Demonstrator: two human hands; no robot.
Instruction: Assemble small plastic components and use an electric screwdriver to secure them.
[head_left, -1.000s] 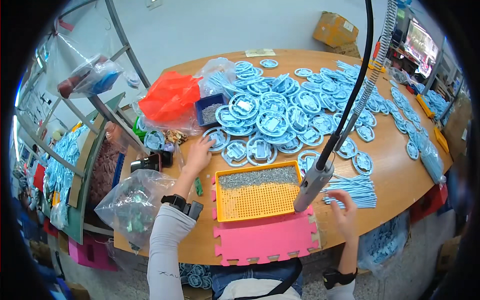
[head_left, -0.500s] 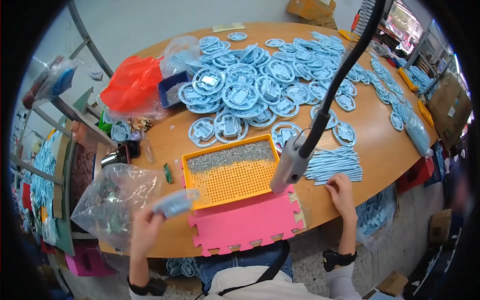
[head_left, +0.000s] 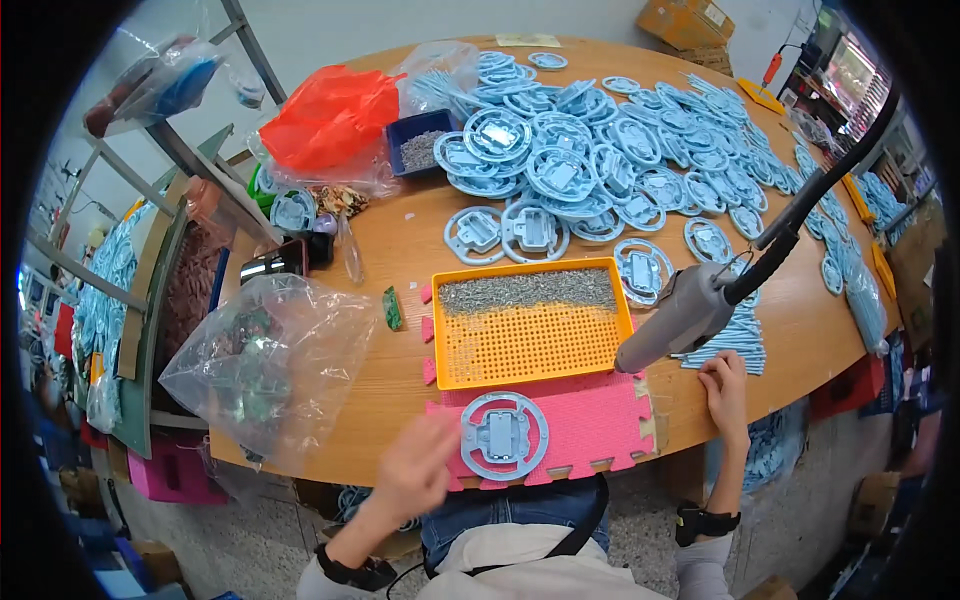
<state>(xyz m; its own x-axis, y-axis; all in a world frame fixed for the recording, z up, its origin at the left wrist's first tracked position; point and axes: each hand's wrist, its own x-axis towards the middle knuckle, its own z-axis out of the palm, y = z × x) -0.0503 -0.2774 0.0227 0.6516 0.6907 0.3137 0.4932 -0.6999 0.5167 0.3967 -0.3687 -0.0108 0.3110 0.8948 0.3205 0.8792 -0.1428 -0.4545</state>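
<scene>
low in the frame, the blue wheel point(head_left: 502, 437) lies flat on the pink mat point(head_left: 590, 428), just right of the nearer left hand point(head_left: 416, 468), fingers blurred but loose; right hand point(head_left: 724, 388) curled, grip unclear

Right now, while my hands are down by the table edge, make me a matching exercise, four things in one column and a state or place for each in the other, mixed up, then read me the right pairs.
Things:
1. yellow tray
2. pink mat
3. red plastic bag
4. grey hand tool

States and places:
A. crumpled, left of the dark blue box
B. joined to a black cable
C. perforated, with small grey pieces along its far side
D. notched along its edges, under a blue ring part

Right pairs: 1-C; 2-D; 3-A; 4-B
</scene>
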